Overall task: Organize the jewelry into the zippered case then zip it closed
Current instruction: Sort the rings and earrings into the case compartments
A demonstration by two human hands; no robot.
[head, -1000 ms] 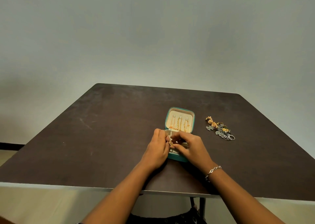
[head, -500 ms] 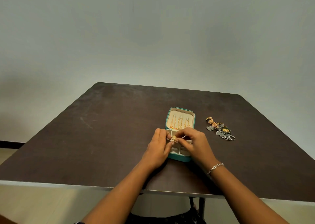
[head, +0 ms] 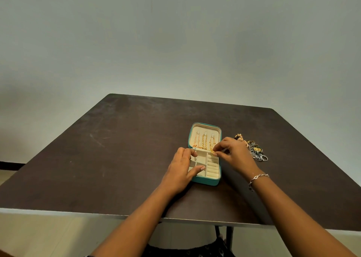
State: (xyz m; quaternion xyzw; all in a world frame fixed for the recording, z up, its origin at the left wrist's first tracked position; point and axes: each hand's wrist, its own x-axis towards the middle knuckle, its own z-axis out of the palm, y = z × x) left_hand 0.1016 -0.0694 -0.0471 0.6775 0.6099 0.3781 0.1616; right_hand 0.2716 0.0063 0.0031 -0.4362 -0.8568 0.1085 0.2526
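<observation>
Brown table [head: 121, 159]: carries everything; the task's things sit right of its middle, nearer the near edge than the far one.
Left hand [head: 180, 171]: braces the case, fingers curled over its left wall and thumb lying across the tray's left compartments.
Zippered case [head: 205, 181]: teal outside and cream inside, lying open with the lid towards the far edge. It looks stiff-walled but light and likely to slide unless held. The zip pull is not visible.
Gold chains [head: 204, 142]: three hang side by side in the lid. They are probably limp and quick to tangle, so best lifted by one end.
Gold piece [head: 212, 151]: tiny, at the tray's far right corner by the hinge. It seems nearly weightless and easily dropped, so only a fingertip pinch suits it.
Right hand [head: 235, 155]: grasping that piece between thumb and fingertips.
Loose pile [head: 254, 150]: mixed gold, silver and dark ornaments towards the table's right edge. It is knotted together, so pieces should be teased out singly.
</observation>
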